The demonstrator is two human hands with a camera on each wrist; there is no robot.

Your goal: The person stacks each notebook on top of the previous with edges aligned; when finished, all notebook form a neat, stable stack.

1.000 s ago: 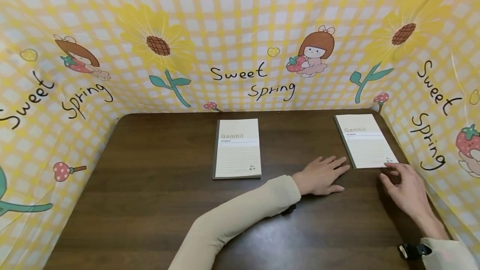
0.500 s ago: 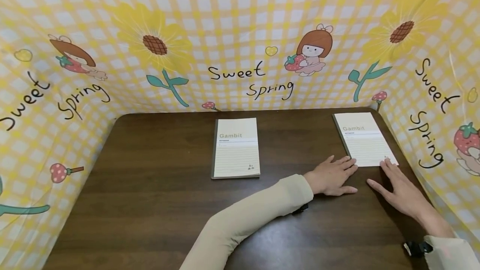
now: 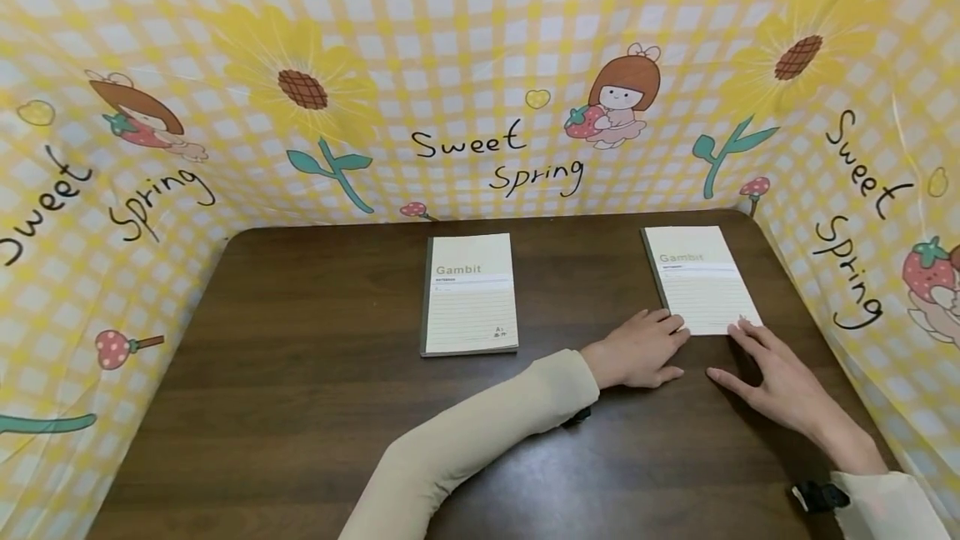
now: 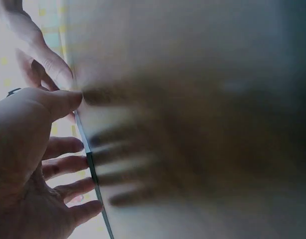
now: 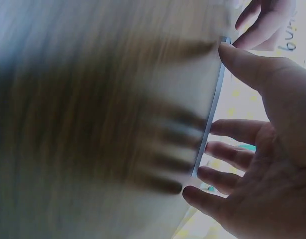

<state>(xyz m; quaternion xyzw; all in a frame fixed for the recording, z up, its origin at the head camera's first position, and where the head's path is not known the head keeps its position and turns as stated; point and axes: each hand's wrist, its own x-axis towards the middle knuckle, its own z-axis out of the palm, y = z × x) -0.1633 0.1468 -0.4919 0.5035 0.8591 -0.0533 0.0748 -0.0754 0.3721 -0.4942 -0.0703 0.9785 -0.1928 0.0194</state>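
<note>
Two cream Gambit notebooks with dark spines lie on the dark brown table (image 3: 300,407). At the lower left corner of the right notebook (image 3: 701,282), the fingers of my left hand (image 3: 637,350) touch its edge. My right hand (image 3: 776,382) has its fingertips on the lower right corner, with the thumb spread out on the table. Farther left, the other notebook (image 3: 470,298) lies untouched. In the left wrist view the left hand (image 4: 38,164) has its fingers spread against the tabletop. The right hand (image 5: 252,154) appears likewise in the right wrist view, fingertips down on the table.
A yellow checked cloth (image 3: 465,48) with flowers and "Sweet Spring" lettering stands as walls behind the table and on both sides. Brown tabletop lies between the two notebooks and across the left part of the table.
Both hands have come onto the lower corners of the right notebook. That notebook has slid a little to the left, and the hands have shifted left with it. The other notebook stays put.
</note>
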